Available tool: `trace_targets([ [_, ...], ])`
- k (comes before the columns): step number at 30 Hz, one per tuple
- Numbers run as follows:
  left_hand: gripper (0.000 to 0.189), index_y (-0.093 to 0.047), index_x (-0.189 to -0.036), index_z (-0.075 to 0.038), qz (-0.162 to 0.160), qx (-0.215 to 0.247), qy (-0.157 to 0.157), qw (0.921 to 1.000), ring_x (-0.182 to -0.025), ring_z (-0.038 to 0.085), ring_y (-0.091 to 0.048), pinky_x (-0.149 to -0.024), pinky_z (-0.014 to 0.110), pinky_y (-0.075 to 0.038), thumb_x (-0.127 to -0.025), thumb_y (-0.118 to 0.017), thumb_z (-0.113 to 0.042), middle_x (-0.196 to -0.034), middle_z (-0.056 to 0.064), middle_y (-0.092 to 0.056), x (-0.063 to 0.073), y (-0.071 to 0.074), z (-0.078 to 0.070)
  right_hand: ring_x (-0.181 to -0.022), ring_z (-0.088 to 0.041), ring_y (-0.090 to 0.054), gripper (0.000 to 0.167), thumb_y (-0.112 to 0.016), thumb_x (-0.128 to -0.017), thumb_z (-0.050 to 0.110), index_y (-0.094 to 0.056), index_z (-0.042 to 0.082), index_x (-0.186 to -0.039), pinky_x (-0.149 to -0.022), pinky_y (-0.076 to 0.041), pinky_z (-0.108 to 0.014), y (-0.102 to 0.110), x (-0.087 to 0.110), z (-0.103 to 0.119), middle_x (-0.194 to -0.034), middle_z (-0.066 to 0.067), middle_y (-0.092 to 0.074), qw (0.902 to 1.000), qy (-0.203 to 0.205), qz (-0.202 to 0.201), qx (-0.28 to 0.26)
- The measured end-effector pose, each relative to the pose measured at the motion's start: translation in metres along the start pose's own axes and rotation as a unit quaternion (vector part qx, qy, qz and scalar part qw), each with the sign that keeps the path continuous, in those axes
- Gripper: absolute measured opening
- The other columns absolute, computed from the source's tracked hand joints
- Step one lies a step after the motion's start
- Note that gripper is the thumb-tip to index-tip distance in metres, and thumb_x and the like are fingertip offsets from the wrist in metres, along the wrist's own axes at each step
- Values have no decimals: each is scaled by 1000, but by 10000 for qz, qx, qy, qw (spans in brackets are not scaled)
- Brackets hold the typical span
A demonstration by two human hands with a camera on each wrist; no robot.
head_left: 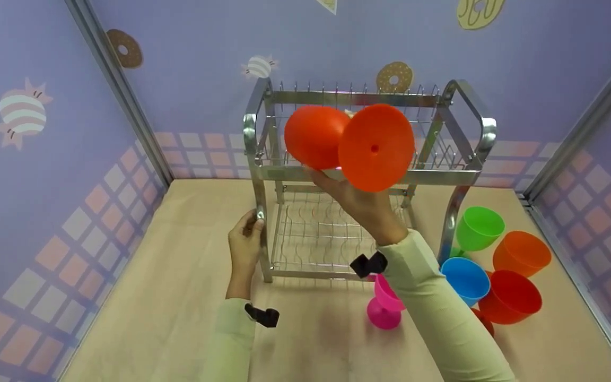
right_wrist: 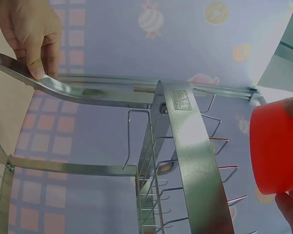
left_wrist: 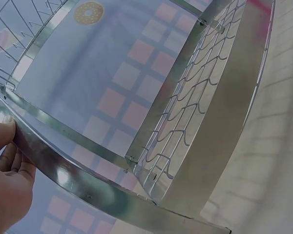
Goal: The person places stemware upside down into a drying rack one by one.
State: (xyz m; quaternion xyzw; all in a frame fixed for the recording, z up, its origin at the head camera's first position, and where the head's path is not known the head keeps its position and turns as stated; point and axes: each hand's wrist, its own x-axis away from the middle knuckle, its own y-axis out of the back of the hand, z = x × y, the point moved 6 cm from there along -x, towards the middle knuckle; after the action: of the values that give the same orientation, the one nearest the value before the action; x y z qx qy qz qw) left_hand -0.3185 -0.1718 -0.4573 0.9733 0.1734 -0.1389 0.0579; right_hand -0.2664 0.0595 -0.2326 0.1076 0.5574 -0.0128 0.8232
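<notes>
My right hand (head_left: 364, 204) holds an orange-red plastic goblet (head_left: 316, 137) tipped sideways, with its round foot facing the head camera. The goblet is in front of the upper tier of a two-tier metal dish rack (head_left: 443, 178). In the right wrist view the goblet's red bowl (right_wrist: 276, 148) is at the right edge, fingers at its rim and side. My left hand (head_left: 245, 241) pinches the rack's left front leg (left_wrist: 88, 185) between thumb and fingers. The stem of the held goblet is hidden.
Right of the rack stand a green goblet (head_left: 479, 228), an orange goblet (head_left: 522, 253), a blue goblet (head_left: 464, 281) and a red goblet (head_left: 511, 297). A pink goblet (head_left: 385, 313) stands before the rack, partly behind my right sleeve. Patterned walls (head_left: 204, 69) enclose the table.
</notes>
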Motion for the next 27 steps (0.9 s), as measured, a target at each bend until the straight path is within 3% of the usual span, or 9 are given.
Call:
trace_targets([
  [7,33,-58,-124,7,99,30,16,9999,-93,17,-58,-81,15,-48,-93,-59,-3,-112,21,-64,-1,0,2,-120,-24,-55,71,-84,-73,14,-43,-7,-128,-109,-40,-34,-5,-14,-9,-125,-18,-58,9987,-19,-227,461],
  [13,34,-58,-125,7,35,81,118,9999,-91,14,-57,-79,13,-47,-93,-59,-2,-113,22,-64,-2,0,4,-122,-25,-54,72,-82,-76,22,-42,-7,-128,-110,-39,-32,-12,-25,-17,-127,-19,-57,9945,-38,-163,1035],
  [16,33,-57,-124,9,34,-15,137,9999,-92,16,-57,-78,13,-47,-92,-59,-1,-112,23,-64,0,0,-2,-121,-27,-54,74,-82,-77,23,-40,-8,-129,-108,-41,-30,-16,-31,-19,-128,-22,-54,9914,-65,-23,1310],
  [23,31,-57,-122,13,44,-178,44,9998,-93,21,-59,-77,14,-47,-93,-58,2,-110,26,-63,12,2,-32,-128,-26,-47,85,-82,-73,8,-29,-5,-139,-108,-40,-29,-21,-45,-34,-137,-21,-41,9860,-1013,439,1253],
  [27,31,-57,-122,13,21,-176,20,9998,-90,20,-57,-75,13,-46,-93,-58,2,-110,26,-63,12,3,-33,-128,-27,-46,89,-81,-72,7,-27,0,-143,-107,-42,-35,-24,-47,-46,-139,-18,-40,9693,-1845,823,1401],
])
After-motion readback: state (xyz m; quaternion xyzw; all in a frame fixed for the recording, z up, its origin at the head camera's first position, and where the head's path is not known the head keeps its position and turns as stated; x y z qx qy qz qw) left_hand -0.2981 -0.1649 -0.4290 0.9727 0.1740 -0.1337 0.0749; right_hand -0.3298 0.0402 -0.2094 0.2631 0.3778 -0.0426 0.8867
